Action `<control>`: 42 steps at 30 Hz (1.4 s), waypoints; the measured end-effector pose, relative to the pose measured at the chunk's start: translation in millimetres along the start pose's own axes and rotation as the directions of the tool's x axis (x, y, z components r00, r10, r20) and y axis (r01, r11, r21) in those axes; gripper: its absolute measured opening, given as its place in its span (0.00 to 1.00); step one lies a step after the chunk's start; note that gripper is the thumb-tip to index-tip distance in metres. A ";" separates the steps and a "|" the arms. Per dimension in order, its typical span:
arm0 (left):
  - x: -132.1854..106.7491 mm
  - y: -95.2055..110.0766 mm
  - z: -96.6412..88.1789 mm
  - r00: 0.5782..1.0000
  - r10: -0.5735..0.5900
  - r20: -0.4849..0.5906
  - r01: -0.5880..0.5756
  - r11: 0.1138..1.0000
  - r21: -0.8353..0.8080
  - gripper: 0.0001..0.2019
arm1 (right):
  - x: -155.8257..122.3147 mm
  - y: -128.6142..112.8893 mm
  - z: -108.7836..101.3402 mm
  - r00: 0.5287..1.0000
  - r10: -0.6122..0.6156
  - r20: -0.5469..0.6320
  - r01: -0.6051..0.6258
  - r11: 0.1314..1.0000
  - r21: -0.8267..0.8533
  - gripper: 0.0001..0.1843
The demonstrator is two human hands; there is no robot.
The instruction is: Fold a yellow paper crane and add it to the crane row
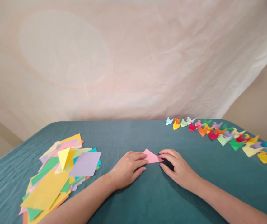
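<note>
A small pink folded paper triangle (151, 157) lies flat on the teal tablecloth (133, 137) near the middle. My left hand (129, 168) rests to its left, fingers stretched out, with the fingertips touching the paper's left edge. On the other side, my right hand (176, 166) lies with fingers extended, fingertips pressing the triangle's right corner. Neither hand lifts the paper off the cloth.
A loose pile of coloured paper squares (58, 172) lies at the left front. A curved row of several small folded paper figures (222, 133) runs along the right side. A pale cloth backdrop (124, 62) hangs behind the table.
</note>
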State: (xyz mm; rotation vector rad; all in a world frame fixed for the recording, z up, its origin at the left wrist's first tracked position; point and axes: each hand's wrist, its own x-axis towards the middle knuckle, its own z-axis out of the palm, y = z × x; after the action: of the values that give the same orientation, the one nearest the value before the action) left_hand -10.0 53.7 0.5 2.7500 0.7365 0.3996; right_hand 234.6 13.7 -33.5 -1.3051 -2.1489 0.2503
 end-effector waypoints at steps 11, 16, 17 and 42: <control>-1.1 -8.2 8.8 0.975 -0.138 -0.172 0.131 0.990 -0.050 0.27 | 1.0 -1.0 -1.2 1.000 0.006 0.000 -0.006 0.999 0.032 0.10; -1.5 -9.5 8.8 0.972 -0.086 -0.219 0.076 0.996 -0.052 0.24 | 2.3 -9.5 -5.7 1.000 -0.012 -0.007 0.013 0.993 0.119 0.09; -1.8 -9.3 9.0 0.970 -0.080 -0.232 0.070 0.996 -0.049 0.24 | 2.3 -10.9 -6.6 1.000 -0.024 0.003 0.024 0.991 0.133 0.09; -0.7 -3.0 4.3 0.981 0.148 -0.125 -0.137 0.986 0.097 0.13 | -0.9 -16.5 -8.9 0.995 -0.086 -0.051 0.096 0.961 0.260 0.09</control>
State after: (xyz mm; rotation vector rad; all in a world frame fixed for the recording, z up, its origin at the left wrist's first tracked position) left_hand -10.5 55.1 -4.6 2.8917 0.6024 0.5983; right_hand 227.9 3.4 -19.3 -1.0493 -2.0554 0.4516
